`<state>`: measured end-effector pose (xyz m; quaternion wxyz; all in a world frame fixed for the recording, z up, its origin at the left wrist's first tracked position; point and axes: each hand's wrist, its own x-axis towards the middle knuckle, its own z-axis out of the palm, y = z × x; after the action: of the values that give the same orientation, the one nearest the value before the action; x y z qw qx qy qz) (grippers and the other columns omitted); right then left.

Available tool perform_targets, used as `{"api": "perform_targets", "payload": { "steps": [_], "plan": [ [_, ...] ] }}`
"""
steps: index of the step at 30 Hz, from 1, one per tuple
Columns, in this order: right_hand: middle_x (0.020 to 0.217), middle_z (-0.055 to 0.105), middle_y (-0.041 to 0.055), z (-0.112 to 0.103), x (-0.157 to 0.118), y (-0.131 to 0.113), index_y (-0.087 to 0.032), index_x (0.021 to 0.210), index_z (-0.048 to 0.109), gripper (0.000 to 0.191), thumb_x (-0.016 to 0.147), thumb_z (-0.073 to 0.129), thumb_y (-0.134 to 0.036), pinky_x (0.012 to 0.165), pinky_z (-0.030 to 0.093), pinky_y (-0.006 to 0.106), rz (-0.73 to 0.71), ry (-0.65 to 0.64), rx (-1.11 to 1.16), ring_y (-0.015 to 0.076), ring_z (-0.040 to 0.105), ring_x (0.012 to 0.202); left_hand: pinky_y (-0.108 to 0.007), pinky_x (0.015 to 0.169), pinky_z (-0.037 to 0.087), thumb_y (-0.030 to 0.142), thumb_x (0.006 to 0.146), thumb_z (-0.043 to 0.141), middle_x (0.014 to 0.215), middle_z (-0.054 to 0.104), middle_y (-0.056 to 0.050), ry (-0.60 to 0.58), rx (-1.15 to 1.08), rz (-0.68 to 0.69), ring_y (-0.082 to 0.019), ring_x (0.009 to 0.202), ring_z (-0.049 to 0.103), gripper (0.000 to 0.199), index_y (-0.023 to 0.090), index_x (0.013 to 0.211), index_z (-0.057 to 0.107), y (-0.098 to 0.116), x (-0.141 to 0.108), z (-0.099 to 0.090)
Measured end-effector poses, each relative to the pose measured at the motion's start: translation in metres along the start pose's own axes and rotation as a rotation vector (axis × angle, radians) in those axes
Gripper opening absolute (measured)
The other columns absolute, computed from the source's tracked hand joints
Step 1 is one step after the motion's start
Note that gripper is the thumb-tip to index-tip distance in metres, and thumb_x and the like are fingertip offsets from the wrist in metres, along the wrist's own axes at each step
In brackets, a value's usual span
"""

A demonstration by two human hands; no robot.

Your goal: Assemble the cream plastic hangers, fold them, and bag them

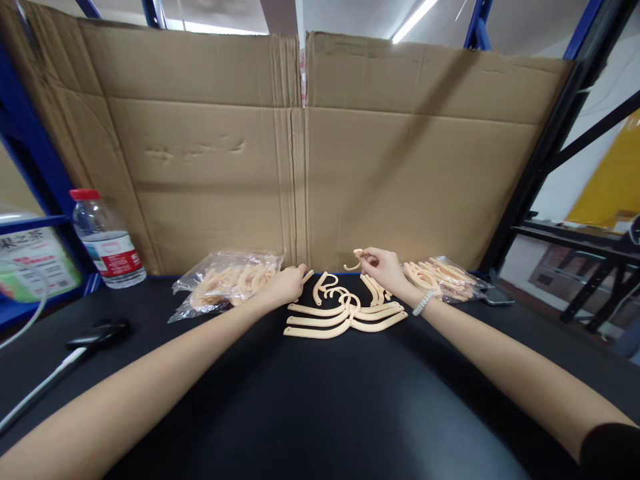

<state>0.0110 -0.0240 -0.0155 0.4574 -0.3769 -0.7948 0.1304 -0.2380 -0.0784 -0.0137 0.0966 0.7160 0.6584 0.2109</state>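
My right hand [383, 269] pinches a small beige hook [353, 264] above the back of the black table. At the left, my left hand [291, 283] is closed on a beige piece [308, 276], whose tip sticks out past the fingers. Between and in front of the hands lie several beige hangers [320, 332], stacked with their hooks overlapping. Behind them are loose hooks [330, 283] and curved arm pieces [371, 289]. A clear bag of beige parts [235, 277] is beside my left hand, another bag [443, 277] beside my right wrist.
A bottle with a red cap [111, 247] stands at the back left, near a black device [99, 332] with a white cable. A phone [495, 297] lies at the right. Cardboard [210, 167] walls off the back of the black table [310, 407].
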Motion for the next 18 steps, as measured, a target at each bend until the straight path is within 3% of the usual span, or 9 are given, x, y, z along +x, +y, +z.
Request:
{"api": "perform_targets", "payload": {
  "steps": [5,8,11,13,18],
  "plan": [
    [0.069,0.069,0.0066,-0.019,-0.036,-0.031,-0.015,0.090,0.061,0.030,0.084,0.053,-0.044,0.043,0.043,0.023,0.126,0.045,0.287,0.0133,0.060,0.048,-0.033,0.070,0.054,0.020,0.091,0.052,0.093,0.068,-0.007,0.049,-0.277,0.081,-0.018,0.075,0.067,0.036,0.018,0.127,0.047,0.014,-0.022,-0.014],
    [0.079,0.071,0.0086,-0.022,-0.062,-0.049,-0.015,0.090,0.063,0.026,0.081,0.056,-0.038,0.041,0.044,0.021,0.225,-0.012,0.546,0.0135,0.064,0.053,-0.029,0.066,0.055,0.027,0.086,0.053,0.090,0.068,-0.005,0.040,-0.477,0.118,-0.019,0.079,0.068,0.046,0.017,0.129,0.041,0.029,-0.055,-0.010],
    [0.083,0.070,0.0087,-0.015,-0.084,-0.063,-0.014,0.089,0.065,0.028,0.083,0.058,-0.040,0.040,0.045,0.019,0.332,-0.087,0.836,0.0135,0.065,0.056,-0.029,0.067,0.056,0.035,0.085,0.055,0.090,0.066,-0.004,0.008,-0.627,0.134,-0.018,0.080,0.067,0.036,0.017,0.115,0.049,0.044,-0.094,0.006],
    [0.087,0.069,0.0091,-0.008,-0.094,-0.069,-0.015,0.090,0.065,0.030,0.084,0.060,-0.044,0.038,0.043,0.018,0.351,-0.136,0.898,0.0124,0.065,0.054,-0.028,0.063,0.055,0.037,0.080,0.063,0.086,0.063,-0.003,-0.026,-0.864,0.116,-0.018,0.078,0.065,0.030,0.018,0.102,0.054,0.049,-0.114,0.018],
    [0.099,0.067,0.0080,0.003,-0.105,-0.069,-0.018,0.099,0.060,0.033,0.075,0.075,-0.034,0.038,0.044,0.017,0.380,-0.259,0.904,0.0102,0.064,0.056,-0.029,0.068,0.053,0.033,0.075,0.072,0.076,0.060,0.000,0.010,-1.047,0.100,-0.015,0.070,0.060,0.023,0.019,0.078,0.054,0.048,-0.126,0.030]
  ]
}}
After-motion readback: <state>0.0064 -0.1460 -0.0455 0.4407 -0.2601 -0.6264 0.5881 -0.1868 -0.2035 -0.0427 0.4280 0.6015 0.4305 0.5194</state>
